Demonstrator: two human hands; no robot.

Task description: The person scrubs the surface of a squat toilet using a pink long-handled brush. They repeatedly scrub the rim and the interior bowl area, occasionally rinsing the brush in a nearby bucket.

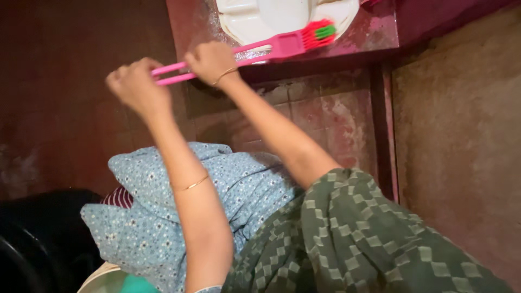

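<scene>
Both hands clamp the pink brush (255,51) handle: left hand (135,87) at its end, right hand (210,61) mid-handle. Red-green bristles sit on the white squat pan (260,19). Wet maroon slab (374,32), stained tile wall.

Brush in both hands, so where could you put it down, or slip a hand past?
Bare spots: the red ledge right of the white pan, and the dark floor left of the left hand. It is crowded along the brush, where the right hand also holds on.
</scene>
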